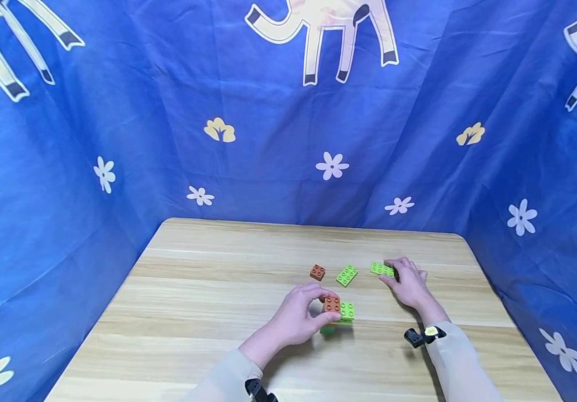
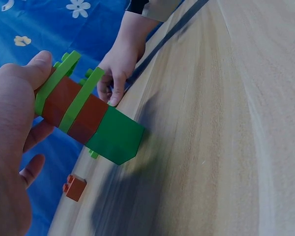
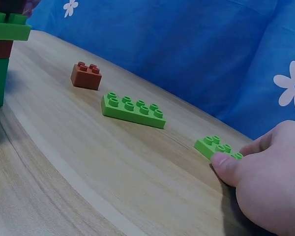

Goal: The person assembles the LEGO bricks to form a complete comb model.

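My left hand (image 1: 293,315) grips the top of a small tower of toy building bricks, with thumb and fingers on either side of its top brown brick (image 1: 332,304). Below that, brown bricks and lime plates alternate down to a dark green block (image 2: 120,135) at the foot. Whether the foot touches the table cannot be told. Farther right, my right hand (image 1: 409,285) pinches the right end of a lime studded plate (image 1: 381,269) lying on the table. The thumb (image 3: 226,166) covers part of that plate in the right wrist view.
Between the hands and toward the back lie another lime plate (image 1: 347,275) and a small brown brick (image 1: 318,272). The wooden table (image 1: 192,290) is bordered at the back and sides by a blue patterned cloth (image 1: 268,190).
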### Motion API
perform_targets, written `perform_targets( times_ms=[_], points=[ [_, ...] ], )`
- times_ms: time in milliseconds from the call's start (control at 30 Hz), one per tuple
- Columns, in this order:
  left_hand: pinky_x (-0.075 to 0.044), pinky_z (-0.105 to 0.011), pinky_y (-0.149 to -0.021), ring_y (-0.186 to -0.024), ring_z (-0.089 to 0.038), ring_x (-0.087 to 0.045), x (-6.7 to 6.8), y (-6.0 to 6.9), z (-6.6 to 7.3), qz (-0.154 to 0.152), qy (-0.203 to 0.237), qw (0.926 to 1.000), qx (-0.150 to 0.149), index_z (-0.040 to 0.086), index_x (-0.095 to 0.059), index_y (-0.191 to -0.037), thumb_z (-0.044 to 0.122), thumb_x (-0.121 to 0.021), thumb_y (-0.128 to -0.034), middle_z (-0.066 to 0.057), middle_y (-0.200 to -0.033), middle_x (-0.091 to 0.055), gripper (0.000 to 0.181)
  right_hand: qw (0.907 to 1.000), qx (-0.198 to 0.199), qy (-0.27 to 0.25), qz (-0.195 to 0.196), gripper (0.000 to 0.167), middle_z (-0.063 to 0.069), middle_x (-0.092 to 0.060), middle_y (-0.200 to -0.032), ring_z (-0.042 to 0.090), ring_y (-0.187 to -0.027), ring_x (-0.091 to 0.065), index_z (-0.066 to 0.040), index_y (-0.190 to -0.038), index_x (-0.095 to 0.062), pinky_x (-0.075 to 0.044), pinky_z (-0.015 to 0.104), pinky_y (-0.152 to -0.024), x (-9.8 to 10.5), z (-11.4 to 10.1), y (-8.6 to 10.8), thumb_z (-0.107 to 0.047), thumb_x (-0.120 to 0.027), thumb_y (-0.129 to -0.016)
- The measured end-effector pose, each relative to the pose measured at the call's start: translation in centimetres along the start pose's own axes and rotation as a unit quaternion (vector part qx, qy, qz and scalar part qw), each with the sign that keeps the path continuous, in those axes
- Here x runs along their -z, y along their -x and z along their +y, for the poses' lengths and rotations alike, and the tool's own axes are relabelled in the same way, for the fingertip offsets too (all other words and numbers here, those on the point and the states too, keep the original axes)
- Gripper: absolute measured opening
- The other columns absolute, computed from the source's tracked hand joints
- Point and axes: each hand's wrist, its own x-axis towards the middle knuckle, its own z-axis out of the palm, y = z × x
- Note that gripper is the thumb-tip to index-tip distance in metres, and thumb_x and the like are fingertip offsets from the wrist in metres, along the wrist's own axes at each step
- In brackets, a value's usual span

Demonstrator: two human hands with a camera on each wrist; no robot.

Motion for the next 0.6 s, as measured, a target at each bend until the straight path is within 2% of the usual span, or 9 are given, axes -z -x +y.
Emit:
perform_targets(
  times_ms=[333, 600],
  points=[
    [-0.047, -0.04, -0.104, -0.109, -0.006, -0.064, -0.18, 0.06, -0.01, 0.001, -0.003, 1.0, -0.001, 0.022, -0.075, -0.123, 0.048, -0.08, -0.0931, 0.02, -0.112, -0.068, 0.041, 0.9999, 0.007, -0.009, -0.001, 0.044, 0.015, -0.06, -0.122, 0.037, -0.115, -0.054, 0.0, -0.137, -0.065, -0.024, 0.061, -0.093, -0.22, 0.02, 0.07, -0.027, -0.071, -0.103],
    [-0.048, -0.04, -0.103, -0.108, -0.005, -0.064, -0.26, 0.06, -0.05, 0.001, 0.004, 1.0, 0.001, 0.023, -0.075, -0.123, 0.047, -0.08, -0.0931, 0.02, -0.111, -0.068, 0.039, 0.9996, 0.023, -0.002, 0.015, 0.042, 0.018, -0.061, -0.127, 0.039, -0.119, -0.056, -0.002, -0.138, -0.064, -0.026, 0.059, -0.091, 0.2, -0.47, 0.56, -0.028, -0.068, -0.105]
  ],
)
